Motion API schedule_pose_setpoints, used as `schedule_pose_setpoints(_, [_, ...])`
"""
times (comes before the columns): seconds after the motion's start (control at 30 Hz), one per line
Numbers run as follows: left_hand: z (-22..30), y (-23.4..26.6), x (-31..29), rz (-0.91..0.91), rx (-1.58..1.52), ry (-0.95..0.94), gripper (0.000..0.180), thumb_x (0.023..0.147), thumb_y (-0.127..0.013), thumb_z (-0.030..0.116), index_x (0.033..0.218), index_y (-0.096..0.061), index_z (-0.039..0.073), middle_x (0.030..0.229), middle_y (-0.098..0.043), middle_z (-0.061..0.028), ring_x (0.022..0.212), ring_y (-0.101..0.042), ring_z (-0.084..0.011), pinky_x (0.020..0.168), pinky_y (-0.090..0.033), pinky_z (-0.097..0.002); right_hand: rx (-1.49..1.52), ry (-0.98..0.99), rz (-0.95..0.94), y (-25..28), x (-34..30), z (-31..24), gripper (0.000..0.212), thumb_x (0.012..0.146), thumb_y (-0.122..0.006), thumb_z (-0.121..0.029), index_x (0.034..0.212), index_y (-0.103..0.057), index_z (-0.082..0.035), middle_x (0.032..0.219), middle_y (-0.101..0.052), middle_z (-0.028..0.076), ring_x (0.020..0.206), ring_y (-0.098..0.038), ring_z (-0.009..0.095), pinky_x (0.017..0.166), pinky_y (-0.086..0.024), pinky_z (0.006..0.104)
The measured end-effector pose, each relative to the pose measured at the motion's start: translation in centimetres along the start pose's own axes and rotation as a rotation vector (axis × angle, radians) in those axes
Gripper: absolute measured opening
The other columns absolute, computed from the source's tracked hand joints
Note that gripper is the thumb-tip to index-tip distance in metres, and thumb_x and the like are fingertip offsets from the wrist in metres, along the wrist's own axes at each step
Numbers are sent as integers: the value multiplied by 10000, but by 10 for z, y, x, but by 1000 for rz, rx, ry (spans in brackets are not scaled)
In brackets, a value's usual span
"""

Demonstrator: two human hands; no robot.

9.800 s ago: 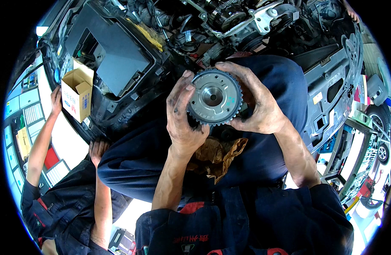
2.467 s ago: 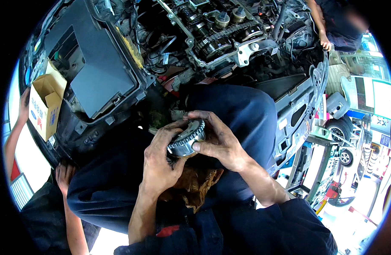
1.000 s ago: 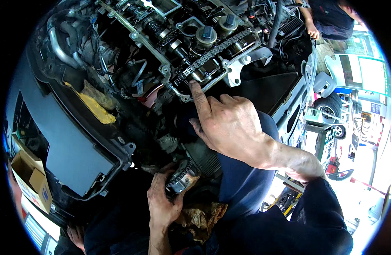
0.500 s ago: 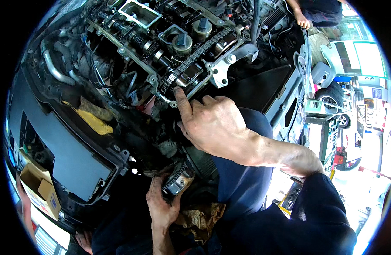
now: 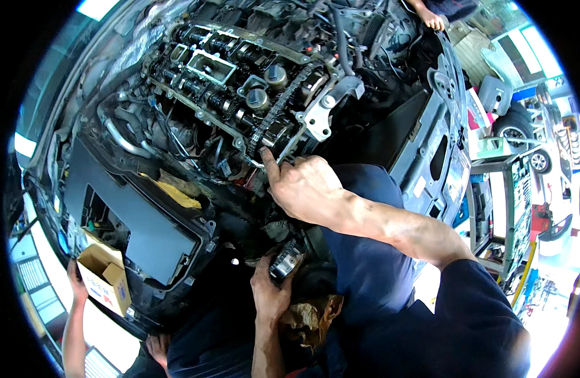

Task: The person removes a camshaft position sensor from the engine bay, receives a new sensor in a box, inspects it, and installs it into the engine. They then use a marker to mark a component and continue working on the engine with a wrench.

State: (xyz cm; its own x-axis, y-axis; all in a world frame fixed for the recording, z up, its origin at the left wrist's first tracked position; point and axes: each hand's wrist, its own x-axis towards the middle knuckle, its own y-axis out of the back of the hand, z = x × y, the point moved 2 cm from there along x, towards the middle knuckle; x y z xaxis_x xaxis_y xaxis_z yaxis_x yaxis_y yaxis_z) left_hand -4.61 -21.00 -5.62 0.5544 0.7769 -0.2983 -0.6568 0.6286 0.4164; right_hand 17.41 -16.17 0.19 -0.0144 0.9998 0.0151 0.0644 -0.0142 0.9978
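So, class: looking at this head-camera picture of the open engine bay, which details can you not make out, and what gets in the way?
- Toothed metal gear: mostly covered by the left hand; only its edge shows.
- Black timing chain: its lower run disappears behind the right hand.
- Brown crumpled rag: partly hidden by the left wrist.
- Cardboard box: contents out of sight; another person's hand grips it.

Workshop in bright daylight. Pale glossy floor (image 5: 558,302) at right, washed out by glare. Green metal rack (image 5: 514,208) with tools standing beside it, a wheel (image 5: 514,129) and grey container (image 5: 495,94) behind. Light floor (image 5: 34,277) at lower left; open cardboard box (image 5: 104,277) there.
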Motion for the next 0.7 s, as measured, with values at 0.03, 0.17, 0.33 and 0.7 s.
schedule_pose_setpoints(0.03, [0, -2, -1, -2, -11, 19, 495, 772, -773, 5, 1240, -614, -27, 1159, -683, -244, 1095, -674, -390, 958, -523, -420, -10, -5, -2, -1, 0, -2, 624, 828, -618, -134, 1364, -504, 165, 670, -653, 96, 582, -670, 232, 531, -526, 357])
schedule_pose_setpoints(0.17, [4, -7, -6, 28, -5, 37, 484, 792, -768, 16, 1246, -609, -35, 1163, -692, -244, 1104, -682, -363, 963, -521, -408, 15, -8, 38, -3, 1, -5, 642, 810, -615, -118, 1370, -495, 172, 666, -655, 110, 570, -672, 229, 516, -523, 369])
schedule_pose_setpoints(0.33, [-1, -12, -9, 74, 82, -35, 485, 809, -773, 52, 1257, -604, -27, 1154, -696, -245, 1080, -691, -365, 948, -525, -416, 83, -32, 58, -8, -5, 2, 664, 806, -620, -125, 1388, -481, 163, 665, -670, 124, 565, -674, 237, 513, -525, 382])
schedule_pose_setpoints(0.7, [-15, -15, -16, 124, 170, -15, 590, 826, -828, 166, 1275, -553, -100, 1112, -695, -254, 1022, -695, -339, 912, -532, -407, 151, -42, 57, -5, -3, 0, 687, 803, -606, -129, 1411, -459, 156, 699, -707, 140, 619, -706, 258, 539, -540, 392])
